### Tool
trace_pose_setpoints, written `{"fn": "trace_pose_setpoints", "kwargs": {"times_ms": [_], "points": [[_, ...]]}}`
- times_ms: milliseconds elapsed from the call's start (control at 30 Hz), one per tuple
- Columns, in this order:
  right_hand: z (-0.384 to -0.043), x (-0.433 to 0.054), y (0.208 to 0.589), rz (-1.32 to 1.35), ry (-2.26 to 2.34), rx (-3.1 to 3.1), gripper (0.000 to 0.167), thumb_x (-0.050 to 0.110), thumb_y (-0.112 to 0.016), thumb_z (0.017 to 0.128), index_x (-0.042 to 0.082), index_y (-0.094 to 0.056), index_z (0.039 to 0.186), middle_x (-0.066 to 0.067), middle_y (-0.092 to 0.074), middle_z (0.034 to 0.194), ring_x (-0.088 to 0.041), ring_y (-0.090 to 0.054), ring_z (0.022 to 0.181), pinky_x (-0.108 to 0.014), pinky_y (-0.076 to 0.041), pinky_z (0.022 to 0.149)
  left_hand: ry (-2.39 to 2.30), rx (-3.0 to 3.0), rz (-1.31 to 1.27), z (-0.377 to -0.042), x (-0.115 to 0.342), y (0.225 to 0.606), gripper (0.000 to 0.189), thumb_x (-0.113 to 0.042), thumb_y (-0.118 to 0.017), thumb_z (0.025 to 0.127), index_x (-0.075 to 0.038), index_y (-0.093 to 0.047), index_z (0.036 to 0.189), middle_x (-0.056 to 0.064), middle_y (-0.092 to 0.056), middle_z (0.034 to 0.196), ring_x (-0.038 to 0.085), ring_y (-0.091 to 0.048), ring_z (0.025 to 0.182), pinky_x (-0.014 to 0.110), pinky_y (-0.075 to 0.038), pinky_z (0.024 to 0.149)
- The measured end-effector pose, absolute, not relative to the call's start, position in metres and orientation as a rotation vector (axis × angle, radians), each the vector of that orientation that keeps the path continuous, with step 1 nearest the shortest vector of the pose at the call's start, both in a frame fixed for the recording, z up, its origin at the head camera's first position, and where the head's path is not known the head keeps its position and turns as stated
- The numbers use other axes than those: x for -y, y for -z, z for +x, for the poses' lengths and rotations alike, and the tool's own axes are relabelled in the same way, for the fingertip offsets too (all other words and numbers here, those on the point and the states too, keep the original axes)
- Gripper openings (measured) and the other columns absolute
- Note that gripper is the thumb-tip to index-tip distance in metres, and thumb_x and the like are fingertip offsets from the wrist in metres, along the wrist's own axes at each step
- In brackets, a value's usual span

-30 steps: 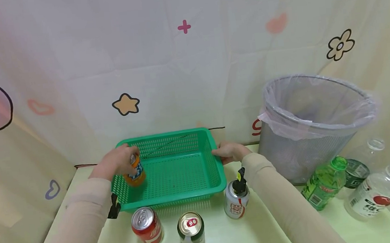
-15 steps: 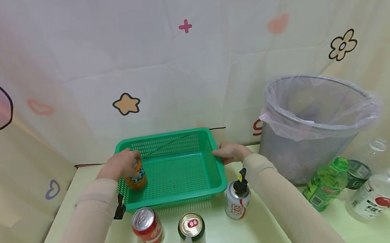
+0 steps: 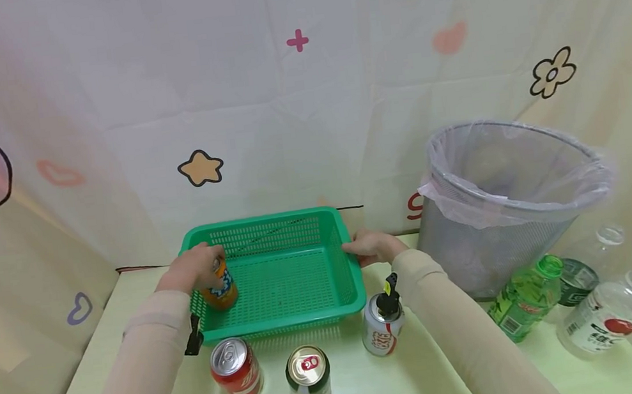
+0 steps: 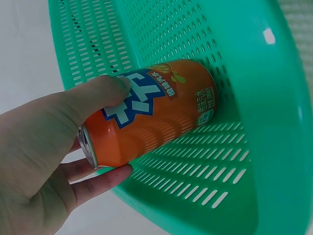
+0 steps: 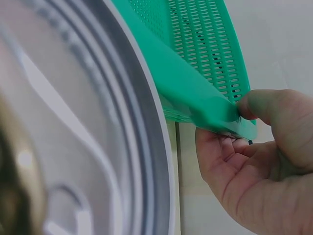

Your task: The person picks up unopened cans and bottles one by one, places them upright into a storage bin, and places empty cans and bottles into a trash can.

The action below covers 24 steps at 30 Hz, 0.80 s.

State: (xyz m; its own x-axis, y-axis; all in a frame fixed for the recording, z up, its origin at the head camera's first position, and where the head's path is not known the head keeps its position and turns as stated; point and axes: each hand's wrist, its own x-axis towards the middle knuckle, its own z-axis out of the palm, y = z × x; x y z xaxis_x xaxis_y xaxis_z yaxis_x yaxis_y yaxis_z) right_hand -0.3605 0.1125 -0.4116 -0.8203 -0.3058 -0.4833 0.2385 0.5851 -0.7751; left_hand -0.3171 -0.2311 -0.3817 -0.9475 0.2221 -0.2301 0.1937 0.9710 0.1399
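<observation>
An orange soda can (image 3: 219, 288) stands at the left end of the green plastic basket (image 3: 283, 324). My left hand (image 3: 193, 269) holds it near its top. In the left wrist view the thumb lies along the label of the can (image 4: 166, 107), with fingers on the other side; the can's base meets the basket wall. My right hand (image 3: 372, 247) grips the basket's right rim. The right wrist view has the thumb of that hand (image 5: 264, 161) over the rim and curled fingers beneath it.
A red can (image 3: 237, 370), a dark-and-white can with a gold top (image 3: 308, 377) and a white can (image 3: 382, 326) stand before the basket. At right are a lined mesh bin (image 3: 483, 250), a green bottle (image 3: 529, 300) and clear bottles (image 3: 606, 317). A curtain (image 3: 284, 110) hangs behind.
My left hand has shifted a little right and lower, and the orange soda can has come down slightly within the basket. The right hand keeps its grip on the rim.
</observation>
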Motion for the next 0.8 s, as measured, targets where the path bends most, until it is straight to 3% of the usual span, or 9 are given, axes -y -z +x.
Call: {"fn": "trace_pose_setpoints", "kwargs": {"times_ms": [800], "points": [[-0.36,-0.112,0.408,-0.045,1.184,-2.236,0.033,0.016,-0.043,0.096,-0.008,-0.049,0.117,-0.018,-0.059,0.111,-0.02,-0.063,0.09,-0.033,-0.054,0.081,-0.201,-2.934,0.268,-0.335,0.232,0.388,0.053,-0.02,-0.072,0.077,-0.006,-0.051,0.124,0.019,-0.048,0.108,0.031,-0.053,0.09,0.042,-0.05,0.068]]}}
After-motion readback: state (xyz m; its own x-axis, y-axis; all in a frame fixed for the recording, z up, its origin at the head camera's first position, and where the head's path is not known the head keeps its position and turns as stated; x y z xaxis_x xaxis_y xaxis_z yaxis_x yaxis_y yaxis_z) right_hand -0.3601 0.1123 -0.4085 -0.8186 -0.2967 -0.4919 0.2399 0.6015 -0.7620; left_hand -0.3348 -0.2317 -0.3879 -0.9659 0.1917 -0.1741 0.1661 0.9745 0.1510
